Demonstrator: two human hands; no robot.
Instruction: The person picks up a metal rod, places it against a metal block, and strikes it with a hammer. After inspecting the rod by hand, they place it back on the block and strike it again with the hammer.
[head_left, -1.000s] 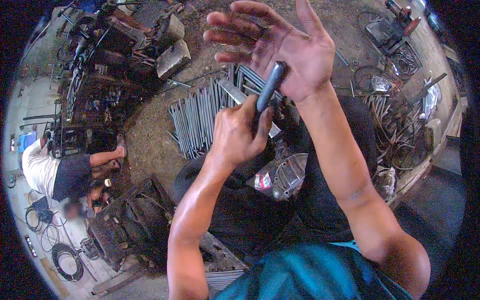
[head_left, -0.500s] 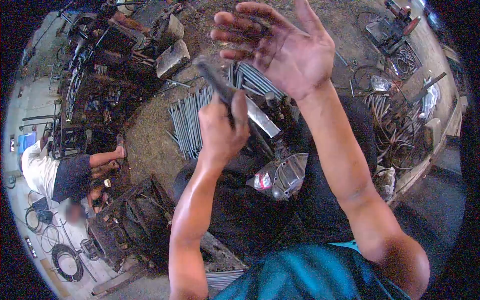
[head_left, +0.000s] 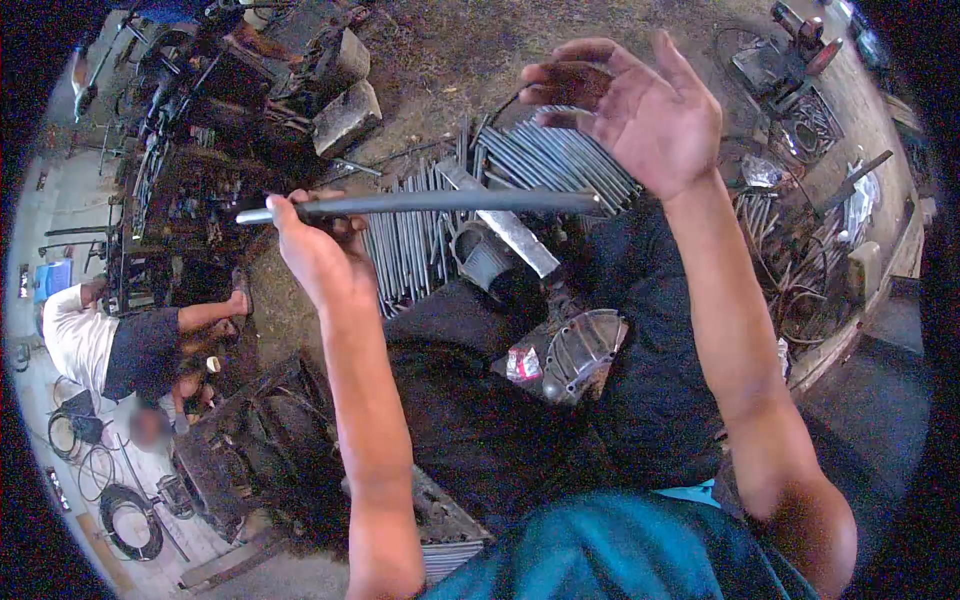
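Observation:
My left hand [head_left: 325, 255] grips a grey metal rod [head_left: 440, 203] near its left end. The rod lies nearly level across the view, above a bundle of similar rods [head_left: 405, 250] on the ground. To the right, my right hand [head_left: 655, 125] is raised with its fingers spread and holds nothing. It is nearest to a second pile of rods [head_left: 550, 155], partly hidden behind the fingers. Below the held rod are a flat metal bar [head_left: 520, 238] and a dark ribbed cup [head_left: 482, 252].
A metal casing cover [head_left: 588, 350] and a red-and-white packet [head_left: 522, 364] sit between my legs. Two blocks [head_left: 347, 118] stand at the upper left. Machinery [head_left: 180, 150] and another person in a white shirt [head_left: 75, 325] are on the left. Bent rods and cables [head_left: 775, 250] lie at right.
My left hand has moved left and turned, so the rod has swung from steeply tilted to nearly level. My open right hand has shifted right and slightly down.

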